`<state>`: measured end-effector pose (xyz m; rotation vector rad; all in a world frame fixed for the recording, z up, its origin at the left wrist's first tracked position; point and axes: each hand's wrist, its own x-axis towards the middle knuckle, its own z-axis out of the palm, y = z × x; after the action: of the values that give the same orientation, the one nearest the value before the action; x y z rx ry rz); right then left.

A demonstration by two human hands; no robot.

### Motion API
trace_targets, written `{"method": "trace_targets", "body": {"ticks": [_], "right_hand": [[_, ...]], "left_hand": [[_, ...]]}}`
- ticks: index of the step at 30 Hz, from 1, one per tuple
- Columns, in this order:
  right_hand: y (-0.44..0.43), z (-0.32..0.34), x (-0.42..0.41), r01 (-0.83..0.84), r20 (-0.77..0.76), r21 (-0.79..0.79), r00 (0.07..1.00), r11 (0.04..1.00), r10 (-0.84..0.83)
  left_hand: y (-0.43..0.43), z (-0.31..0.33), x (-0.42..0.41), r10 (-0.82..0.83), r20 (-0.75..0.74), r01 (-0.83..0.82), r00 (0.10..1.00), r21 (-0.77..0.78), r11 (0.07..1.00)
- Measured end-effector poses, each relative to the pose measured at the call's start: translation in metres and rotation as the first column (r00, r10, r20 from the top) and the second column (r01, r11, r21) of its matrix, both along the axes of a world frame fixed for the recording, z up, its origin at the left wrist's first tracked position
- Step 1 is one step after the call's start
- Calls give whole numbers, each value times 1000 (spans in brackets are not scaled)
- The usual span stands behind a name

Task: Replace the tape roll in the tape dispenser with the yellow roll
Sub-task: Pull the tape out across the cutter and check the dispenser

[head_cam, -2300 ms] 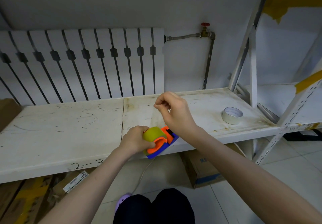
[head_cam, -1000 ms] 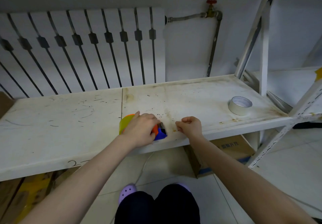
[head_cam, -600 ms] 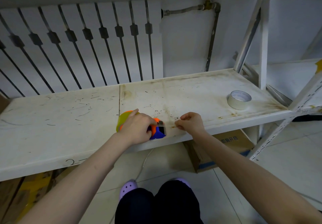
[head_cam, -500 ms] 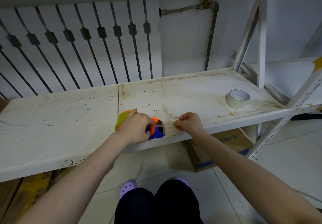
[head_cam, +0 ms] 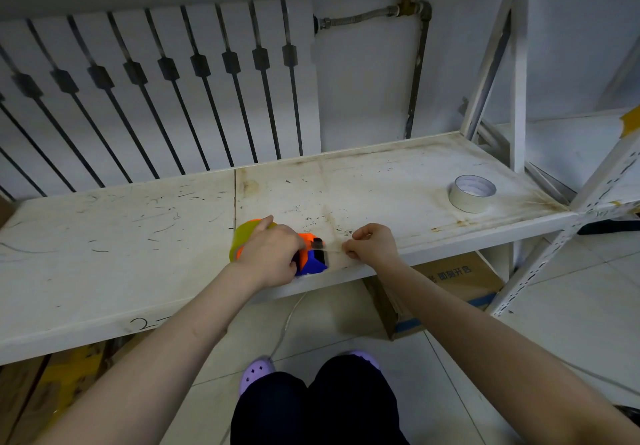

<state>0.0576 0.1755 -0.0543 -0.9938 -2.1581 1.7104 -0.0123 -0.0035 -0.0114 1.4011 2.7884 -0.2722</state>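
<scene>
Your left hand covers the tape dispenser, fingers wrapped over its orange and blue body, pressing it onto the shelf close to the near edge. The yellow roll sits in the dispenser at its left end, its rim visible past your knuckles, with your index finger lying across its top. Your right hand is just right of the dispenser, fingers curled tight with thumb and forefinger pinched together; a thin, pale strip appears to run from the dispenser's black front end to that pinch, though it is too faint to confirm. A second roll of whitish tape lies flat at the far right of the shelf, well apart from both hands. A cardboard box sits on the floor under the shelf.
</scene>
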Motion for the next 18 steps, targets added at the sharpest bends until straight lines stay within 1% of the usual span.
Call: {"method": "trace_targets", "body": {"ticks": [2, 4, 9, 12, 15, 18], "right_hand": [[0, -1, -1, 6, -2, 3, 1000, 1000, -6], [-1, -3, -2, 14, -23, 40, 1000, 999, -13], [-7, -5, -3, 61, -225, 218, 974, 974, -11], [-9, -4, -3, 68, -275, 263, 961, 962, 7], [-9, -6, -6, 77, -238, 209, 971, 975, -25], [-9, -12, -7, 102, -179, 85, 980, 991, -85]], "left_hand": [[1, 0, 0, -10, -9, 10, 1000, -27, 1000], [1, 1, 0, -27, -26, 26, 999, -65, 998], [2, 0, 3, -85, -123, 58, 989, -205, 977], [4, -2, 7, -115, -197, 62, 974, -256, 965], [1, -5, 10, -137, -245, 63, 960, -288, 955], [1, -7, 13, -142, -272, 52, 952, -312, 949]]}}
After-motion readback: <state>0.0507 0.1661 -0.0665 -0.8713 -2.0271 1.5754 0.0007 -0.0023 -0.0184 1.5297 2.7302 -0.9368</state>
